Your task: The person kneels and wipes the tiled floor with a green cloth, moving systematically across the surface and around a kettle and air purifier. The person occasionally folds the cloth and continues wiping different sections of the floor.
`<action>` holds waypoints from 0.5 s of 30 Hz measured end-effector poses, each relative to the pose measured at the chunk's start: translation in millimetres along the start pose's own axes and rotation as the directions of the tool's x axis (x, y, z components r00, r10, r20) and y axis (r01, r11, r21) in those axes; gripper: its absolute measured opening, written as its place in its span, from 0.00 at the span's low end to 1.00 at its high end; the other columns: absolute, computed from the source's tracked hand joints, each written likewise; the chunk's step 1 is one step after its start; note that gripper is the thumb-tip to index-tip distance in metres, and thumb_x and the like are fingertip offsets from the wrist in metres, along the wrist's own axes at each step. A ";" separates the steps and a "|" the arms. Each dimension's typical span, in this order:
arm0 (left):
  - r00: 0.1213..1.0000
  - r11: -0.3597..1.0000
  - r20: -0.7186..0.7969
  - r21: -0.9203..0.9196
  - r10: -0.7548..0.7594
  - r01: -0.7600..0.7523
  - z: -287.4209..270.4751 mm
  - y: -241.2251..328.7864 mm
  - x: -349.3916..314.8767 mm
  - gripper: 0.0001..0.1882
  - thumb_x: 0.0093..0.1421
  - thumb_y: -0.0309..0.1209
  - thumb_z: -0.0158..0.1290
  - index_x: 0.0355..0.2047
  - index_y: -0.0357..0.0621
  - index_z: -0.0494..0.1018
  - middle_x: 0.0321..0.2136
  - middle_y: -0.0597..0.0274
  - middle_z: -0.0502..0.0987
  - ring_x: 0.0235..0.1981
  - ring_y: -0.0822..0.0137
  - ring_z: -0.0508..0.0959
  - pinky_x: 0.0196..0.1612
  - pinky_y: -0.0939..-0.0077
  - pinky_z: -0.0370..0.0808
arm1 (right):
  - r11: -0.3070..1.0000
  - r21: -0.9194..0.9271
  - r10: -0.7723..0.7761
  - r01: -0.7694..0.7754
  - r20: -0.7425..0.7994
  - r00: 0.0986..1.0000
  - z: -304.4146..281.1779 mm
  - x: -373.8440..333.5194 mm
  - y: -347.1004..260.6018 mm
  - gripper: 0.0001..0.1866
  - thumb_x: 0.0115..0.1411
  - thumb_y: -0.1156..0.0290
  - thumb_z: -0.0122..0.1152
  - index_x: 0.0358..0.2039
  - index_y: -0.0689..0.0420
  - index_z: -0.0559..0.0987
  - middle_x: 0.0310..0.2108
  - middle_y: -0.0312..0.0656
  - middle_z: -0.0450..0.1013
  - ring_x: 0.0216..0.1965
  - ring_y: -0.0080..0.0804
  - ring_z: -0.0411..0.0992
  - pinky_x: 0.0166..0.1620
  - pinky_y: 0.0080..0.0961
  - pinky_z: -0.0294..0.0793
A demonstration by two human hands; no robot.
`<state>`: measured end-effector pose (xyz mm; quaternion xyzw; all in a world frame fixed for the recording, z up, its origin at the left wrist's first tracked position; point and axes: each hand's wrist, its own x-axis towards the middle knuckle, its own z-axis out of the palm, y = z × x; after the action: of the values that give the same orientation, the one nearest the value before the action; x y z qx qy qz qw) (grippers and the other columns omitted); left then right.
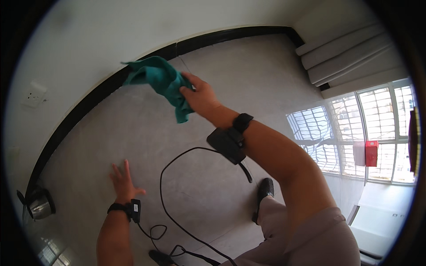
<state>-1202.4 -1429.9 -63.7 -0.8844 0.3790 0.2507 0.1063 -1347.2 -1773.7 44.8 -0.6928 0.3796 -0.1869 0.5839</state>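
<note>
A crumpled teal cloth [159, 79] hangs from my right hand [200, 95], whose fingers are closed on its right-hand side. The cloth's loose left end spreads out in front of the dark baseboard and the foot of the white wall. Lower down on the left, my left hand [123, 182] is open with its fingers spread, holding nothing above the grey floor [213, 190]. Each wrist wears a black strap carrying a small black device, and a black cable [163, 195] loops down between my arms.
A metal kettle [41, 204] stands at the far left by the wall. A wall socket [34, 94] is above the dark baseboard [84, 98]. Grey curtain fabric [346, 57] hangs at the upper right, beside a barred window. My shoe [266, 188] is on the floor.
</note>
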 end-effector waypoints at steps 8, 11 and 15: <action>0.973 0.978 0.116 -0.025 -0.201 0.205 -20.3 8.2 -11.5 0.71 0.27 0.36 0.75 0.68 0.67 0.40 0.68 0.45 0.40 0.66 0.43 0.51 0.58 0.46 0.64 | 0.374 -0.922 0.326 0.098 0.229 0.917 -214.9 7.4 133.7 0.49 0.45 0.57 0.70 0.65 0.51 0.56 0.60 0.67 0.54 0.59 0.62 0.60 0.60 0.41 0.64; 0.937 0.943 0.183 -0.102 -0.296 0.318 -7.0 11.5 -13.1 0.64 0.36 0.35 0.72 0.68 0.64 0.41 0.67 0.45 0.43 0.66 0.45 0.52 0.60 0.51 0.64 | 0.316 -0.948 0.409 -0.044 0.094 0.908 -259.5 -2.3 147.6 0.60 0.36 0.56 0.77 0.67 0.47 0.51 0.64 0.63 0.49 0.63 0.66 0.52 0.59 0.53 0.63; 0.932 0.906 0.160 -0.226 -0.327 0.357 18.6 34.0 -9.1 0.51 0.48 0.40 0.63 0.68 0.52 0.45 0.66 0.43 0.49 0.67 0.47 0.51 0.63 0.58 0.60 | 0.367 -0.925 0.446 -0.104 0.076 0.892 -267.6 -22.6 166.9 0.64 0.35 0.58 0.78 0.69 0.40 0.45 0.67 0.57 0.41 0.61 0.72 0.50 0.58 0.53 0.65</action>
<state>-1239.2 -1440.7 -74.7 -0.9269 0.1762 0.3262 0.0579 -1600.9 -1940.4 -43.3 -0.8406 0.4327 0.2616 0.1941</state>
